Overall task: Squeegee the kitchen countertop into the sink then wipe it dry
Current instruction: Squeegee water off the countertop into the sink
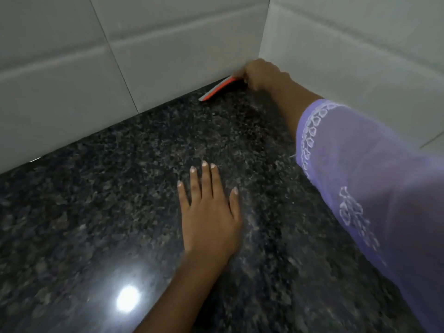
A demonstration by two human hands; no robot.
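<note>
Where the white tiled walls [168, 51] meet, upper centre: right hand [262, 74] fingers curled round orange squeegee [217, 89], blade on dark granite countertop [101, 212] along the wall. Lower centre: left hand [211, 212] flat, fingers straight, slightly spread. Purple sleeve [365, 179] at right.

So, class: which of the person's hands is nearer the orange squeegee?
Right. The right hand grips the squeegee in the back corner; the left hand lies flat on the countertop, well short of it.

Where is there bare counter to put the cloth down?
Bare dark speckled granite countertop lies left of the flat left hand, up to the white tiled wall. The far corner is crowded: the right hand holds the orange squeegee there.
</note>
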